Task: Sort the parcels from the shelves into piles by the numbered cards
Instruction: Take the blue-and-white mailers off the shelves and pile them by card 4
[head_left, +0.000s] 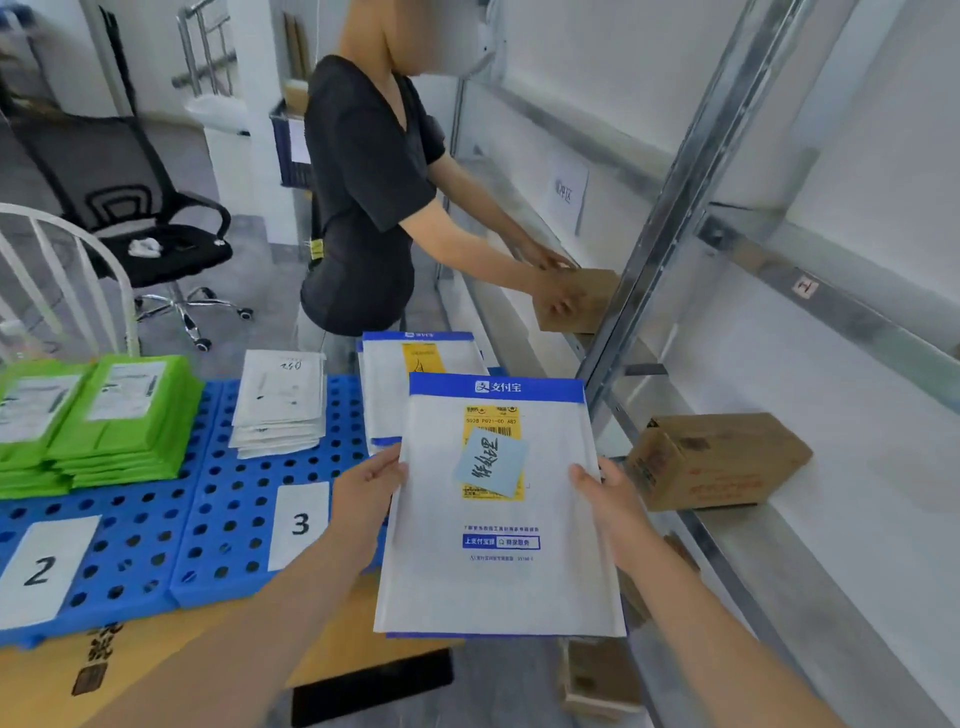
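Note:
I hold a white padded envelope (498, 571) with a blue top band, a yellow label and a blue sticky note, in front of me above the floor. My left hand (369, 488) grips its left edge and my right hand (605, 499) grips its right edge. Behind it lies a pile of like envelopes (384, 374). On the blue perforated pallet (228, 499) lie card 2 (44, 569) and card 3 (300, 522), a stack of green parcels (114, 415) and a stack of white mailers (280, 400).
A metal shelf unit (675, 218) runs along the right, with a brown carton (717, 460) on a shelf. Another person in a black shirt (363, 197) holds a second carton (576, 301) at the shelf. A black office chair (135, 223) stands behind; flat cardboard (156, 660) lies below.

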